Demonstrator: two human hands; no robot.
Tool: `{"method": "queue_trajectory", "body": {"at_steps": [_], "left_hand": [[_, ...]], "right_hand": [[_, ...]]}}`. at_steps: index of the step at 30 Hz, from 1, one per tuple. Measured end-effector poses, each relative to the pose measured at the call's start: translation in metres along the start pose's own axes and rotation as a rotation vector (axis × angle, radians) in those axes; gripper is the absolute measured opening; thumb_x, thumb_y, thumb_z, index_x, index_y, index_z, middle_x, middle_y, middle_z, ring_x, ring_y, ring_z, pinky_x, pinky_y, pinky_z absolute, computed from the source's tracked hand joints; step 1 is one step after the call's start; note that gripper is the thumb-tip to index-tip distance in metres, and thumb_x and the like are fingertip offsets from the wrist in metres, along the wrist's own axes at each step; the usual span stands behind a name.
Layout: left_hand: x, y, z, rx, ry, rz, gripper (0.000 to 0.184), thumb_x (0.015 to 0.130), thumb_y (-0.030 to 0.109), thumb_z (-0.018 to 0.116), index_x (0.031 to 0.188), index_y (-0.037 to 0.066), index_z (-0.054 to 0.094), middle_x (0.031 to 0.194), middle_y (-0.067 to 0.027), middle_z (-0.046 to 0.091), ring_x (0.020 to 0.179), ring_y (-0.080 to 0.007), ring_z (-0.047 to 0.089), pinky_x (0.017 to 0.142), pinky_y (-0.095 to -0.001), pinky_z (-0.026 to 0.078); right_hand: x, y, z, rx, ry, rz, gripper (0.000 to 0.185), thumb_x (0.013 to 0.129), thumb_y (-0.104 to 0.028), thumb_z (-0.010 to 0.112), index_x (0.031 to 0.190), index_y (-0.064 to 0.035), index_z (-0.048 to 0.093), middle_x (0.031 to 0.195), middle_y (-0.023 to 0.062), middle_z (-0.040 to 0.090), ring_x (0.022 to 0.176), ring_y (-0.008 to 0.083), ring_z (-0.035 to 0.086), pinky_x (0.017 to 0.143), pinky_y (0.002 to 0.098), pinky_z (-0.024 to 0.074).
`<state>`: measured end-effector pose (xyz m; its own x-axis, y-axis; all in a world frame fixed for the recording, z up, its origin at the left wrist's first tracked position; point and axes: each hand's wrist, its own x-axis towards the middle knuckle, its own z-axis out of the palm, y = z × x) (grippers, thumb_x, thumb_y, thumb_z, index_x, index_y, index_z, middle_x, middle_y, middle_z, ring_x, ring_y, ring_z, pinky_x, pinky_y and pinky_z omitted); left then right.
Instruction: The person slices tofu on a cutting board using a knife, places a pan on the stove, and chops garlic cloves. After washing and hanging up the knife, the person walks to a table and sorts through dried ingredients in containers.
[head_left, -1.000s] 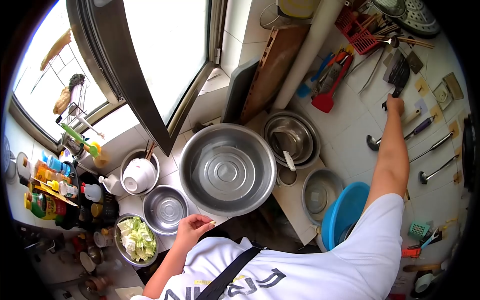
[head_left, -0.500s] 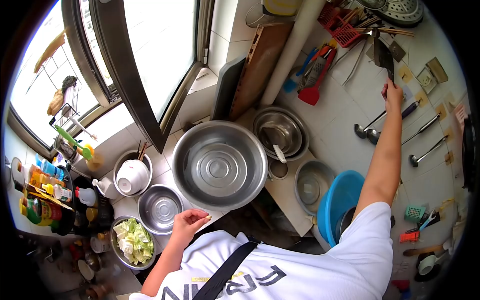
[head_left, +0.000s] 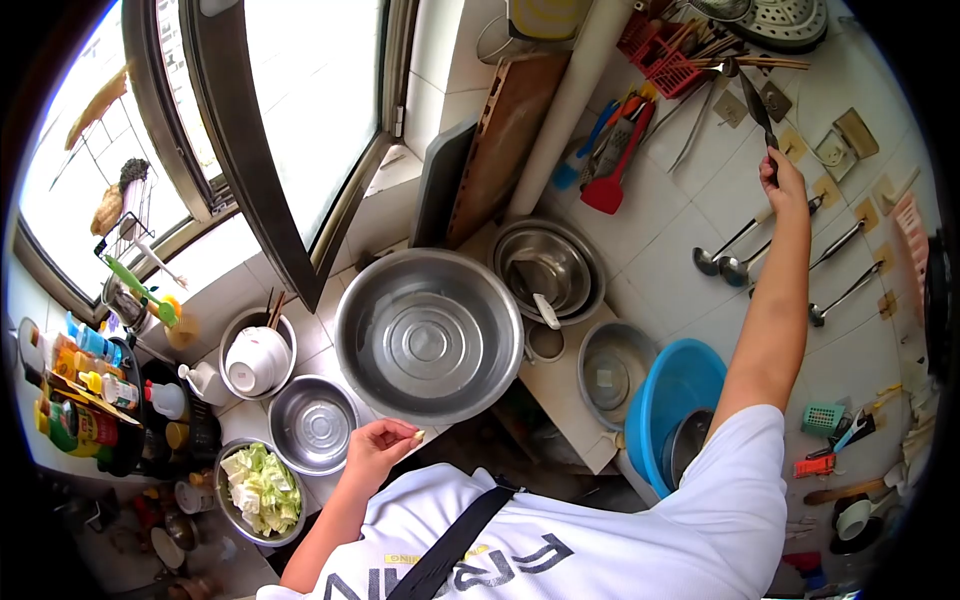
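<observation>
Raised toward the tiled wall at the upper right, my right hand (head_left: 785, 182) is closed around the handle of a black spatula (head_left: 758, 105). The spatula points up and is seen nearly edge-on. My left hand (head_left: 380, 448) is in a pinch in front of my shirt, with a small pale piece (head_left: 418, 436) between thumb and fingertip; I cannot make out what it is. Close by that hand are an empty metal bowl (head_left: 350, 400) and a large metal basin (head_left: 508, 350). Below it to the left, a metal bowl (head_left: 225, 500) holds chopped cabbage (head_left: 263, 488).
Ladles (head_left: 735, 270) hang on the wall below my right arm. A red spatula (head_left: 604, 192) hangs near a red chopstick basket (head_left: 672, 70). Nested metal bowls (head_left: 600, 275) and a blue basin (head_left: 640, 420) stand to the right. Bottles (head_left: 90, 425) crowd the left; an open window frame (head_left: 285, 190) juts inward.
The black spatula has turned from showing its broad face to nearly edge-on. My right hand has shifted slightly. The whole view has moved a little; my left hand keeps its pinch.
</observation>
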<state>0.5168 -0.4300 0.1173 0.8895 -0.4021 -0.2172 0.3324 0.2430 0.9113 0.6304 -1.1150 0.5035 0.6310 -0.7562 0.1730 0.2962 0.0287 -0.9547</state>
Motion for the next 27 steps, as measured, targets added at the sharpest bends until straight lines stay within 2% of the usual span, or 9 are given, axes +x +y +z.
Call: {"method": "queue_trajectory", "body": {"at_steps": [4, 11, 14, 17, 21, 23, 24, 26, 27], "left_hand": [[0.004, 0.003, 0.001, 0.014, -0.018, -0.034, 0.012, 0.085, -0.011, 0.071, 0.095, -0.006, 0.067, 0.098, -0.0103, 0.070, 0.090, -0.0145, 0.069, 0.087, -0.0265, 0.057], [0.008, 0.008, 0.008, 0.041, -0.037, -0.037, 0.012, 0.085, -0.011, 0.071, 0.096, -0.007, 0.067, 0.096, -0.0094, 0.071, 0.090, -0.0139, 0.069, 0.086, -0.0252, 0.057], [0.009, 0.007, 0.007, 0.072, -0.061, -0.006, 0.012, 0.086, -0.010, 0.071, 0.097, -0.007, 0.068, 0.099, -0.0097, 0.070, 0.090, -0.0129, 0.068, 0.085, -0.0244, 0.056], [0.009, 0.006, 0.006, 0.083, -0.081, 0.041, 0.013, 0.085, -0.010, 0.072, 0.098, -0.007, 0.068, 0.103, -0.0100, 0.069, 0.091, -0.0122, 0.067, 0.084, -0.0240, 0.056], [0.009, 0.013, 0.006, 0.014, -0.046, 0.035, 0.014, 0.084, -0.012, 0.071, 0.097, -0.007, 0.070, 0.104, -0.0098, 0.069, 0.093, -0.0136, 0.068, 0.087, -0.0253, 0.056], [0.007, 0.029, 0.010, -0.055, 0.004, 0.017, 0.014, 0.084, -0.012, 0.070, 0.097, -0.007, 0.071, 0.104, -0.0099, 0.070, 0.092, -0.0143, 0.068, 0.087, -0.0261, 0.056], [0.007, 0.032, 0.008, -0.050, -0.024, 0.094, 0.014, 0.084, -0.011, 0.070, 0.098, -0.007, 0.070, 0.104, -0.0103, 0.070, 0.093, -0.0149, 0.068, 0.088, -0.0270, 0.056], [0.002, 0.046, 0.006, -0.062, -0.016, 0.126, 0.013, 0.085, -0.007, 0.072, 0.098, -0.006, 0.069, 0.102, -0.0098, 0.070, 0.094, -0.0162, 0.068, 0.089, -0.0277, 0.055], [-0.002, 0.056, 0.008, -0.114, 0.025, 0.127, 0.014, 0.085, -0.005, 0.073, 0.098, -0.005, 0.069, 0.101, -0.0099, 0.071, 0.094, -0.0161, 0.068, 0.089, -0.0279, 0.056]], "right_hand": [[-0.008, -0.007, -0.003, 0.042, -0.033, 0.025, 0.017, 0.092, -0.005, 0.068, 0.093, 0.0040, 0.054, 0.078, 0.0088, 0.055, 0.059, 0.0130, 0.051, 0.048, 0.0208, 0.0433], [-0.016, -0.013, -0.001, -0.024, 0.013, 0.002, 0.016, 0.091, -0.005, 0.069, 0.095, 0.0034, 0.055, 0.078, 0.0077, 0.056, 0.061, 0.0124, 0.052, 0.049, 0.0197, 0.0437], [-0.010, -0.012, -0.010, 0.138, -0.039, 0.070, 0.016, 0.091, -0.006, 0.069, 0.095, 0.0025, 0.056, 0.078, 0.0074, 0.056, 0.061, 0.0119, 0.052, 0.049, 0.0193, 0.0437], [-0.018, -0.006, -0.014, 0.015, -0.044, -0.005, 0.017, 0.090, -0.006, 0.070, 0.096, 0.0021, 0.056, 0.079, 0.0078, 0.057, 0.061, 0.0125, 0.053, 0.051, 0.0208, 0.0452], [-0.077, 0.048, -0.008, -0.206, 0.077, -0.332, 0.018, 0.092, -0.011, 0.069, 0.097, -0.0012, 0.055, 0.080, 0.0061, 0.059, 0.061, 0.0128, 0.055, 0.056, 0.0235, 0.0470], [-0.142, 0.100, 0.027, -0.141, 0.155, -0.471, 0.017, 0.095, -0.013, 0.066, 0.099, -0.0035, 0.053, 0.077, 0.0043, 0.057, 0.060, 0.0120, 0.054, 0.057, 0.0238, 0.0452], [-0.193, 0.124, 0.056, -0.069, 0.216, -0.484, 0.016, 0.096, -0.013, 0.065, 0.100, -0.0046, 0.052, 0.074, 0.0033, 0.056, 0.058, 0.0113, 0.052, 0.055, 0.0237, 0.0431], [-0.251, 0.178, 0.048, -0.174, -0.216, -0.370, 0.016, 0.100, -0.018, 0.059, 0.103, -0.0051, 0.051, 0.069, 0.0021, 0.050, 0.054, 0.0102, 0.045, 0.050, 0.0238, 0.0370], [-0.287, 0.198, 0.059, -0.136, -0.255, -0.283, 0.019, 0.102, -0.024, 0.056, 0.102, -0.0051, 0.052, 0.069, 0.0014, 0.048, 0.054, 0.0096, 0.042, 0.049, 0.0239, 0.0337]]}}
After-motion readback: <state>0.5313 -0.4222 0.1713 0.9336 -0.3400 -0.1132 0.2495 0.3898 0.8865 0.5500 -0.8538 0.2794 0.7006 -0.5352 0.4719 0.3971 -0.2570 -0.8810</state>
